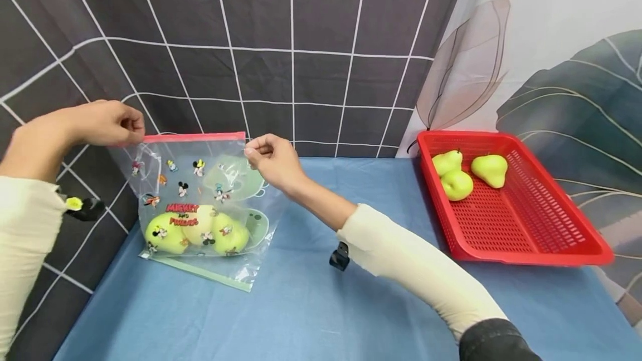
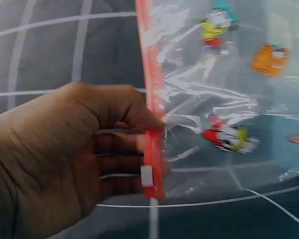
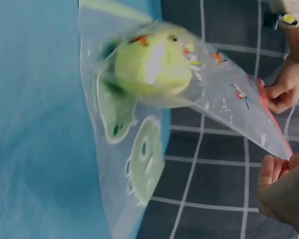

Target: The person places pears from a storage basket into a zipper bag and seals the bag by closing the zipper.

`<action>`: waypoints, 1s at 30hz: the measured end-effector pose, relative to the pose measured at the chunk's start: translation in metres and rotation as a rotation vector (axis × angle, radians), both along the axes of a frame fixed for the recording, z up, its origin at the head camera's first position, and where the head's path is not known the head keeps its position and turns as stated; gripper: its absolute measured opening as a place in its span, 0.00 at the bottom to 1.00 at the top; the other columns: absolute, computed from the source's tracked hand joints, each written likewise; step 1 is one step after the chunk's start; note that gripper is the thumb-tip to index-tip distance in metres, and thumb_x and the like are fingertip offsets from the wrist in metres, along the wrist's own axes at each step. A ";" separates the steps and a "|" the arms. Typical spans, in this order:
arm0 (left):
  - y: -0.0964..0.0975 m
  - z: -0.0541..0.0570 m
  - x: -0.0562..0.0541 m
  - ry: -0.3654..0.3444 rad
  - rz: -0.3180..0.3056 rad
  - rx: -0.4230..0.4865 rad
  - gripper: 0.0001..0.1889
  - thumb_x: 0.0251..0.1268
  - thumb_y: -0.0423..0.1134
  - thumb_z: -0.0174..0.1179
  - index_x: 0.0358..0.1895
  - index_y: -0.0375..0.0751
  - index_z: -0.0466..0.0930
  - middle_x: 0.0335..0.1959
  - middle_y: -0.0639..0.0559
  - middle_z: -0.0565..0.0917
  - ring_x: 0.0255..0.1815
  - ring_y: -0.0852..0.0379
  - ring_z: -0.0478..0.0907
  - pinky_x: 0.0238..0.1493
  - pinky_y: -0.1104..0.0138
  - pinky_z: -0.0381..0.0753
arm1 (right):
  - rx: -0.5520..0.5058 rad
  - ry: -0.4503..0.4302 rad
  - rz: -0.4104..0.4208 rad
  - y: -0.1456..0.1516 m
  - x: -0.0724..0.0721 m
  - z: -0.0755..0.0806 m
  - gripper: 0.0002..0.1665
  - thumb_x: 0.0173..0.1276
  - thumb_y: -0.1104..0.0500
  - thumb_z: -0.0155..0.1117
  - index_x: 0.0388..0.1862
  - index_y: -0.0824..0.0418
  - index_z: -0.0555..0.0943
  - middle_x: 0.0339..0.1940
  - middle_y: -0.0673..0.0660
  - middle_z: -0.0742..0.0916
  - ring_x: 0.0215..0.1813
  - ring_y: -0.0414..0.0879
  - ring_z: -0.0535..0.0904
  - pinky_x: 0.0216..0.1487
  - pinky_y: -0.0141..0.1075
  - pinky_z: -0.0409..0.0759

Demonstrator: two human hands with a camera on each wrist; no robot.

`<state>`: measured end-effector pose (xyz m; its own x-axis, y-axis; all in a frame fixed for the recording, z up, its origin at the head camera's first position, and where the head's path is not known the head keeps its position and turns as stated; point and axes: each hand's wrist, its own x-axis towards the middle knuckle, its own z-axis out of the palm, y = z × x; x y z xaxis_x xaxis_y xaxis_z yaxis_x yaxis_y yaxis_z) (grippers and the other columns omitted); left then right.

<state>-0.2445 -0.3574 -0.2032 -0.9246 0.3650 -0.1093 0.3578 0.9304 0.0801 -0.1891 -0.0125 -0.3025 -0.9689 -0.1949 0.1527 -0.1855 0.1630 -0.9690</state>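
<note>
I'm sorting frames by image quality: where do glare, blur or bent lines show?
Head: mostly sharp and bright, but lines on the backdrop curve at left, lens or folds unclear; left wrist: dim, white glare streaks on the red-edged bag, its prints soft; right wrist: a bright glare patch over the fruit, nearby prints blurred.

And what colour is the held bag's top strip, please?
The strip is red, clearest in the left wrist view.

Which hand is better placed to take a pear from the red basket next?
Probably the right hand: it is nearer the red basket. The left hand grips the farther end of the clear bag. The right pinches the nearer end, so it would first have to let go.
</note>
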 end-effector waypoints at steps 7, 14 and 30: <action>0.011 -0.047 -0.045 0.129 -0.018 0.056 0.05 0.71 0.31 0.64 0.41 0.30 0.82 0.31 0.41 0.83 0.33 0.45 0.78 0.39 0.52 0.79 | 0.117 -0.108 -0.041 0.007 -0.031 -0.031 0.07 0.82 0.64 0.68 0.51 0.66 0.89 0.31 0.49 0.87 0.34 0.40 0.84 0.36 0.26 0.83; 0.029 -0.100 -0.067 0.176 0.029 0.046 0.18 0.65 0.35 0.62 0.54 0.25 0.78 0.54 0.24 0.80 0.57 0.20 0.77 0.61 0.25 0.74 | 0.158 -0.201 0.025 0.037 -0.033 -0.059 0.07 0.81 0.67 0.65 0.51 0.69 0.87 0.34 0.52 0.86 0.37 0.41 0.84 0.49 0.35 0.93; 0.174 -0.109 0.009 -0.030 -0.451 0.034 0.02 0.69 0.34 0.70 0.40 0.40 0.87 0.44 0.43 0.86 0.47 0.44 0.85 0.53 0.46 0.89 | 0.945 0.427 0.507 0.083 -0.076 -0.174 0.10 0.76 0.58 0.68 0.34 0.43 0.83 0.33 0.43 0.86 0.37 0.40 0.83 0.40 0.33 0.85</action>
